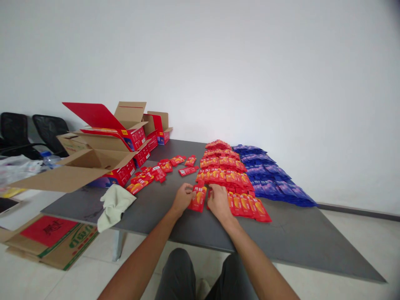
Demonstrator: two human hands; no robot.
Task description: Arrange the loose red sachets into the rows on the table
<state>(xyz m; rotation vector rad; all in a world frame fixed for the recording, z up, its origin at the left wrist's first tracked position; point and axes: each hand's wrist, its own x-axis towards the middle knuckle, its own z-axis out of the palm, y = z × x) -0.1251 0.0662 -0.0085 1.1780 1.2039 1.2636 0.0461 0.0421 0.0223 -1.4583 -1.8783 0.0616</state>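
Hands [201,200] flanking red packet [198,198]

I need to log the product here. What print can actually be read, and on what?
Red sachet between the left hand and right hand: two white characters, too blurred to quote.
Flattened carton on the floor: red and green characters, unreadable.
Red boxes: yellow label, too small.

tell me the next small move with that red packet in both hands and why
Probably slide the red packet rightward to the near end of the red rows. Both the left hand and right hand pinch it just left of the front row, which lies in overlapping order, while loose red packets wait scattered near the open boxes.
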